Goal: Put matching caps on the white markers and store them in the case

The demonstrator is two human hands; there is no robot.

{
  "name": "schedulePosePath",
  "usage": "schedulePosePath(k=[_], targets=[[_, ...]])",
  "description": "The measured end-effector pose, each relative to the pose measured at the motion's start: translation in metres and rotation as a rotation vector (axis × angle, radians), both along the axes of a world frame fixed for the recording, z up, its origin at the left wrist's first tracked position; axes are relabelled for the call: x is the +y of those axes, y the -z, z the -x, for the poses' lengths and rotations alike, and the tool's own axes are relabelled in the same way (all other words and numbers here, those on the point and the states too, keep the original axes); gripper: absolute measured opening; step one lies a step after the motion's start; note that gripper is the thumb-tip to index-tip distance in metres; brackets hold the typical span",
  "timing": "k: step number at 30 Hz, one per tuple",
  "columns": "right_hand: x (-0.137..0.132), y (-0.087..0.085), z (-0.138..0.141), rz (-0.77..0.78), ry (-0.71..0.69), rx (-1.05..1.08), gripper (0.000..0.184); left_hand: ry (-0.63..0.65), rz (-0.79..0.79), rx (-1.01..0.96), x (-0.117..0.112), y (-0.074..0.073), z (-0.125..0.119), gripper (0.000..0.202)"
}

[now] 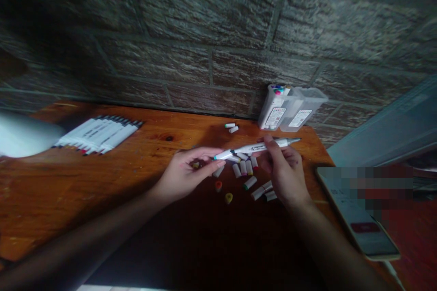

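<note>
My right hand (283,168) grips a white marker (259,147) by its middle and holds it level above the wooden table (68,191). My left hand (186,170) pinches the cap (223,154) on the marker's left end. Under and between my hands lie several loose marker caps (244,168) in white with coloured tips, plus a red one (218,186) and a yellow one (228,198).
A row of several white markers (99,134) lies at the back left. Two clear plastic marker boxes (290,108) stand against the brick wall, one holding markers. Two more caps (231,127) lie near them. A phone (355,213) rests at the right.
</note>
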State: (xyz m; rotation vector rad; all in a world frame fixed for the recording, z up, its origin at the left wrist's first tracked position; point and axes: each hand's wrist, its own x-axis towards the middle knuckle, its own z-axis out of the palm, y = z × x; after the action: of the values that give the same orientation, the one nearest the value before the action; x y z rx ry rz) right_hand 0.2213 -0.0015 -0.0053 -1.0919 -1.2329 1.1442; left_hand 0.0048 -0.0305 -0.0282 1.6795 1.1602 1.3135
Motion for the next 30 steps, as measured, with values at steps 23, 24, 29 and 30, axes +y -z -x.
schedulePosePath(k=[23, 24, 29, 30], targets=[[-0.006, -0.009, 0.004, -0.034, -0.221, -0.133, 0.047, 0.029, -0.263, 0.324, -0.007, 0.0, 0.003, 0.027], [-0.007, -0.011, 0.003, -0.04, -0.223, -0.141, 0.047, 0.047, -0.293, 0.336, -0.007, 0.0, 0.003, 0.028], [-0.008, -0.01, 0.001, -0.023, -0.206, -0.178, 0.047, 0.176, -0.434, 0.33, -0.01, -0.005, 0.001, 0.033], [-0.008, -0.008, 0.0, -0.009, -0.206, -0.178, 0.048, 0.182, -0.454, 0.327, -0.011, -0.006, 0.001, 0.034]])
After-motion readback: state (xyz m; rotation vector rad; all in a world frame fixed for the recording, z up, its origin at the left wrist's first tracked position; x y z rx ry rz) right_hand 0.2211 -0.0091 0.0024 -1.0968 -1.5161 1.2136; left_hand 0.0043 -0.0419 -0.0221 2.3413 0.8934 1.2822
